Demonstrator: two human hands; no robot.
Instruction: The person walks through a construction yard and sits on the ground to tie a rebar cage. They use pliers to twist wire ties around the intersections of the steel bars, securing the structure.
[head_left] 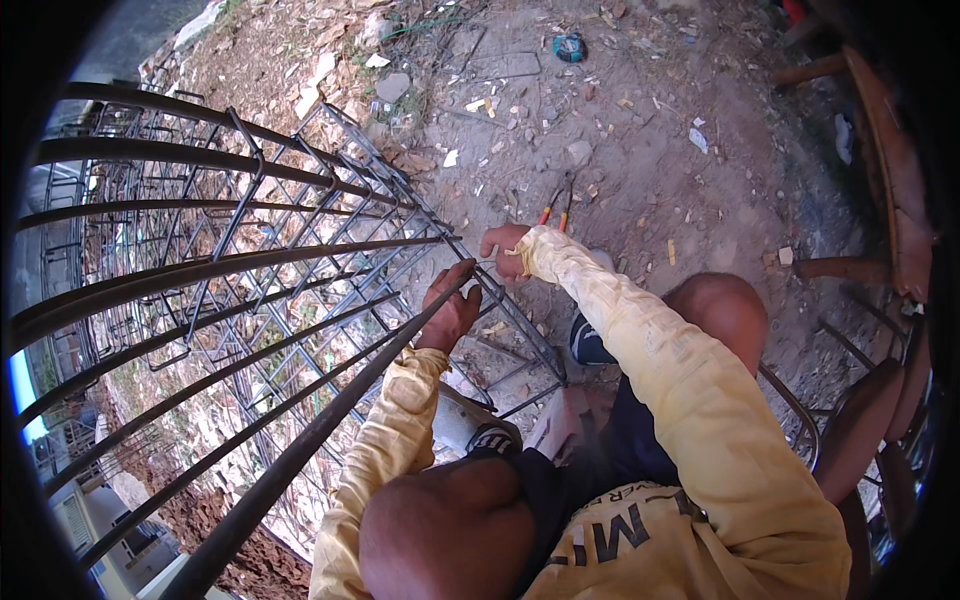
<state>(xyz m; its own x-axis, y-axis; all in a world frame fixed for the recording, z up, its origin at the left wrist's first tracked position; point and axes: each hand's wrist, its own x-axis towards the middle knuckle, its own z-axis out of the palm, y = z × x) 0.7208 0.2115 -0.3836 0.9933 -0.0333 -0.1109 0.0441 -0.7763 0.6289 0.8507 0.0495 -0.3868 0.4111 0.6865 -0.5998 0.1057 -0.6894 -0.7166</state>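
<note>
A cage of long dark steel rebars [150, 275] with square stirrups runs from the left edge to the middle. My left hand [450, 310] is closed around the near rebar [335, 405], close to its end, beside the end stirrup [525, 335]. Just to the right and slightly farther away, my right hand [507, 250] is closed with its fingers curled near the cage's corner. What it pinches is too small to make out. Pliers [556, 208] with red and orange handles lie on the ground beyond my right hand.
A teal tape measure [569, 47] lies on the dirt ground [620, 150] at the far side. Brown wooden furniture [885, 170] stands along the right, with a brown chair [860, 420] nearer to me. Stones and scraps are scattered about. My knees flank the cage's end.
</note>
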